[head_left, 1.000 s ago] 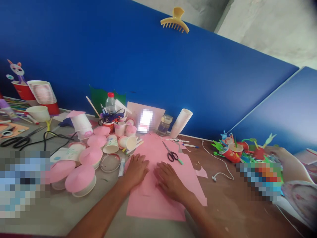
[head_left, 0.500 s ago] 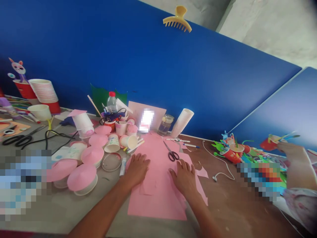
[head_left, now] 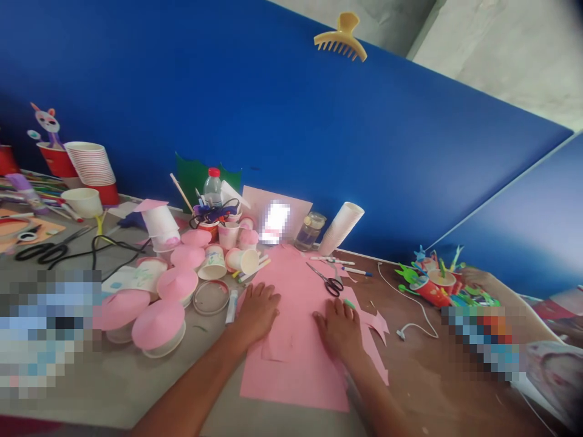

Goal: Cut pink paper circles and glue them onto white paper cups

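Pink paper [head_left: 296,382] lies in front of me, several sheets overlapping. My left hand [head_left: 259,312] rests flat on its left edge, fingers stretched out and holding nothing. Opposite, my right hand [head_left: 339,328] presses on the right part of the paper, thumb apart and fingers spread. Just beyond the right fingertips is a pair of scissors [head_left: 334,286] with dark handles, lying closed or nearly so. A small green item [head_left: 349,303] peeks out by the right fingers; its kind is unclear. Beside my left hand lies a white glue stick [head_left: 232,306].
On the left stand paper cups topped with pink paper cones [head_left: 158,323], a tape ring [head_left: 211,297] and black scissors [head_left: 43,252]. At the back are a glass jar [head_left: 310,232] and stacked paper cups [head_left: 342,227]. A white cable [head_left: 428,315] and another person's arm [head_left: 505,297] are at right.
The view has shifted slightly, moving most things rightward in the picture. My hands stay on the paper. The other person's hand, earlier raised with a red cup, is now lower among the green pieces.
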`<state>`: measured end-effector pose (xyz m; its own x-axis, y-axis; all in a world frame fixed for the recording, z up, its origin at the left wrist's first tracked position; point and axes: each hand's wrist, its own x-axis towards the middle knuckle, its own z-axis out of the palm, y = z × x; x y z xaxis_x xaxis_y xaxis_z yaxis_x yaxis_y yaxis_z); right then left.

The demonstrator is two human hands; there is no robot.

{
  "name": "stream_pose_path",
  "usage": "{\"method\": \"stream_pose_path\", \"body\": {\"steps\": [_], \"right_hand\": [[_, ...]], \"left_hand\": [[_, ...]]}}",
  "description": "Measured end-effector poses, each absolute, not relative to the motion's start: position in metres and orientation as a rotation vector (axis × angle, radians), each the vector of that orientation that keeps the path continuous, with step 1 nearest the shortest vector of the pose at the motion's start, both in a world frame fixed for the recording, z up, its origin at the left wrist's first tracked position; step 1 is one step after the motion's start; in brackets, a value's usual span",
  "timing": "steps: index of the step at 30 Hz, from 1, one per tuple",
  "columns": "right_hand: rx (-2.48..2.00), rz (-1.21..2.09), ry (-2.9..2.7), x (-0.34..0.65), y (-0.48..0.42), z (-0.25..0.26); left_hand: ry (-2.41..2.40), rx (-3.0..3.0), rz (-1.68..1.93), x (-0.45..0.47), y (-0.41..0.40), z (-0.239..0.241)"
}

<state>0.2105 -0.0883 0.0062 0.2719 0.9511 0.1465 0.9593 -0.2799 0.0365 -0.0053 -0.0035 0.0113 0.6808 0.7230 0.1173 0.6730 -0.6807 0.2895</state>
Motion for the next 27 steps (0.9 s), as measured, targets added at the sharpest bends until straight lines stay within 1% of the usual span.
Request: {"method": "stream_pose_path", "body": {"steps": [4, 8, 10, 12, 19, 21, 27], "right_hand": [[-2.347, -0.197, -1.929, 0.197, -0.074, 0.013], [-2.103, -0.091, -2.129, 0.165, -0.036, 0.015], [-2.142, -0.014, -2.142, 0.159, -0.019, 0.012], [-2.229, -0.021, -2.074, 0.16, -0.01, 0.008], [-2.455, -0.253, -1.736, 0.203, -0.028, 0.011], [-2.513, -0.271, -1.666, 0.219, -0.031, 0.014], [-2.617, -0.109, -1.716, 0.255, -0.029, 0.018]], "left_hand": [[1.144, 2.675, 0.326, -0.004, -0.004, 0.01], [1.159, 2.674, 0.313, -0.003, -0.004, 0.009], [1.168, 2.678, 0.329, -0.003, -0.004, 0.008], [1.164, 2.688, 0.347, -0.003, -0.004, 0.007], [1.149, 2.697, 0.367, -0.006, -0.004, 0.006], [1.144, 2.689, 0.355, -0.006, -0.004, 0.007], [1.13, 2.678, 0.368, -0.007, -0.003, 0.011]]}}
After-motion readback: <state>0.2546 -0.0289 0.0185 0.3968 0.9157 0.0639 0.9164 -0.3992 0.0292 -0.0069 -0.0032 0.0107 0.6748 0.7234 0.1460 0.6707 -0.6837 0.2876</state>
